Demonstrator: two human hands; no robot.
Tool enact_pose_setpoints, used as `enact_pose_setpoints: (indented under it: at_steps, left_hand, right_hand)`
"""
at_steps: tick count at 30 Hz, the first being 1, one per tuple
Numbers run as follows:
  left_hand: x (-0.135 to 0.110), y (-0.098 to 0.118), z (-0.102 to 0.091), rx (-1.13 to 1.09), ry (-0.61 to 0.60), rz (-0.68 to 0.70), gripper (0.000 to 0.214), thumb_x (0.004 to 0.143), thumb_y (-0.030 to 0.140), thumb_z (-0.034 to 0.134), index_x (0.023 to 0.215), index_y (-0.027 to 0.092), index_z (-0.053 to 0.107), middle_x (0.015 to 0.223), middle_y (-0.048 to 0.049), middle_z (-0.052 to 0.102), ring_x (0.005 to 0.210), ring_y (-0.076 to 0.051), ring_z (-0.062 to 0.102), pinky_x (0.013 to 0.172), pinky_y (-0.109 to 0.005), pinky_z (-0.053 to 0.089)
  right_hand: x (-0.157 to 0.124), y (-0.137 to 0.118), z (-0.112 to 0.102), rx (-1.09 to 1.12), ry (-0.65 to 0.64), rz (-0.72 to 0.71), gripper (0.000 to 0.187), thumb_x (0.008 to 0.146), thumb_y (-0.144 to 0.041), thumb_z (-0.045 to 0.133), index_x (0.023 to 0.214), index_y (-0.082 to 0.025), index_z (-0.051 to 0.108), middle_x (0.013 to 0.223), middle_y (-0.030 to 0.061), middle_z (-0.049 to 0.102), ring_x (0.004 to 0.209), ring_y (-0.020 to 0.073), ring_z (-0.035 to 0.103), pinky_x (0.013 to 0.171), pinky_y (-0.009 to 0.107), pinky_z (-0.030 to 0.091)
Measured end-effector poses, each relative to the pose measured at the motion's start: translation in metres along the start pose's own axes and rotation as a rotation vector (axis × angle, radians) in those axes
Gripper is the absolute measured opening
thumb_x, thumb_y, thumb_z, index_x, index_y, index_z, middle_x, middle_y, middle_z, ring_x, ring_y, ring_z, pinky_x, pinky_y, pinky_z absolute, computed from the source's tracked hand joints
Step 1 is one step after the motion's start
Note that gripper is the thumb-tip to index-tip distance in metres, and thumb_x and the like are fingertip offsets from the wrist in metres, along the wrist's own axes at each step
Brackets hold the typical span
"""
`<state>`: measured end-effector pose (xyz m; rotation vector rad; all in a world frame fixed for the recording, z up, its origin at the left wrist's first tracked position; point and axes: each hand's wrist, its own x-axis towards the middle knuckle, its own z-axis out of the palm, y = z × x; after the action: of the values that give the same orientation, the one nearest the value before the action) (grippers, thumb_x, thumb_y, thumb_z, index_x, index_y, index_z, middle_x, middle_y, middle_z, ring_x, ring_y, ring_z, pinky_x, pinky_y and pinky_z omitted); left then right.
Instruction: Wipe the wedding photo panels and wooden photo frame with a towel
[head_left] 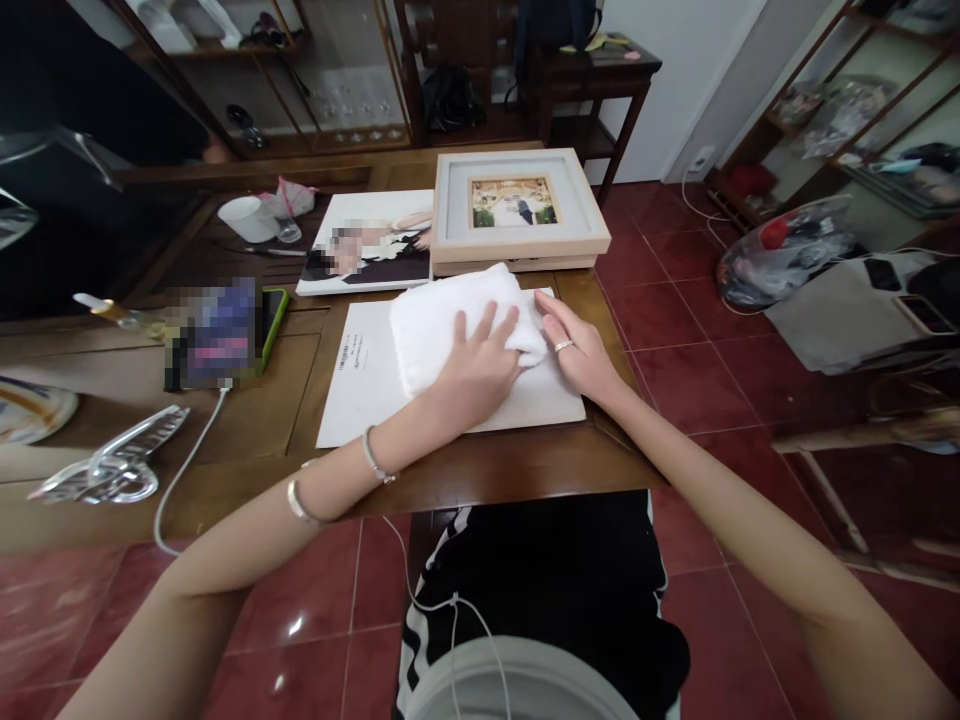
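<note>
A folded white cloth (442, 315) lies on a flat white board (360, 385) at the near edge of the wooden table (495, 470). My left hand (480, 360) rests flat on the cloth with fingers spread, open. My right hand (574, 350), wearing a ring, lies beside the cloth's right corner on the board, fingers stretched and touching the cloth edge. A light wooden picture frame (517, 210) holding a photo sits just behind the cloth.
A large photo print (367, 245) lies left of the frame. A phone in a green case (225, 335) with a white cable, a white cup (247, 218), a plate (30, 410) and a clear plastic piece (112, 465) occupy the left. Cabinets stand behind, clutter at right.
</note>
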<state>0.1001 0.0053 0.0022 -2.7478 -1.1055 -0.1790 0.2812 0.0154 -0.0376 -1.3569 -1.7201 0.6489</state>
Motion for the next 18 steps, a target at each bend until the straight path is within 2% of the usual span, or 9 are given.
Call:
enact_pose_setpoints:
  at_steps: [3,6,11,13,15,18]
  left_hand:
    - [0.008,0.014,0.003,0.025,0.013,0.004,0.029,0.097,0.02,0.047,0.111,0.015,0.072,0.149,-0.0169,0.044,0.138,-0.043,0.039,0.103,-0.069,0.038]
    - [0.0,0.036,-0.006,0.064,-0.009,0.019,0.032,0.095,0.015,0.046,0.118,0.012,0.069,0.149,-0.0184,0.043,0.137,-0.042,0.04,0.104,-0.066,0.04]
    - [-0.037,0.066,-0.022,0.019,-0.044,0.12,0.021,0.091,0.018,0.056,0.097,0.015,0.076,0.151,-0.0158,0.042,0.138,-0.045,0.037,0.105,-0.066,0.039]
    - [-0.053,0.063,-0.026,-0.078,-0.057,0.181,0.015,0.086,0.016,0.061,0.09,0.018,0.076,0.15,-0.013,0.044,0.138,-0.044,0.037,0.106,-0.065,0.038]
    - [-0.063,0.049,-0.033,-0.219,-0.093,0.247,0.019,0.08,0.009,0.062,0.09,0.019,0.074,0.15,-0.0092,0.045,0.14,-0.038,0.038,0.111,-0.06,0.037]
    - [-0.067,0.014,-0.052,-0.418,-0.162,0.235,0.036,0.073,-0.004,0.05,0.09,0.02,0.071,0.144,-0.0041,0.054,0.132,-0.024,0.051,0.11,-0.041,0.042]
  right_hand:
    - [-0.001,-0.004,-0.002,0.087,0.015,0.018,0.052,0.096,-0.052,0.04,0.138,-0.026,0.053,0.147,0.0036,0.052,0.136,0.0238,0.048,0.117,0.046,0.035]
    - [-0.002,-0.007,-0.003,0.137,-0.002,0.026,0.053,0.095,-0.055,0.042,0.137,-0.025,0.056,0.148,0.0034,0.05,0.138,0.0231,0.045,0.118,0.044,0.033]
    - [0.0,-0.007,-0.002,0.098,-0.042,0.026,0.052,0.095,-0.056,0.042,0.134,-0.026,0.059,0.146,0.0022,0.052,0.138,0.0229,0.045,0.119,0.045,0.031]
    - [0.0,-0.007,-0.001,0.06,-0.054,0.001,0.051,0.096,-0.054,0.04,0.133,-0.025,0.06,0.146,0.0037,0.052,0.139,0.0232,0.045,0.12,0.046,0.03]
    - [0.0,-0.007,0.0,0.038,-0.06,-0.019,0.051,0.098,-0.05,0.035,0.131,-0.022,0.062,0.145,0.0062,0.053,0.138,0.0232,0.045,0.12,0.046,0.029]
    - [0.0,-0.004,0.001,-0.031,-0.086,-0.054,0.044,0.098,-0.043,0.038,0.129,-0.023,0.063,0.141,0.0065,0.057,0.139,0.0232,0.045,0.118,0.047,0.031]
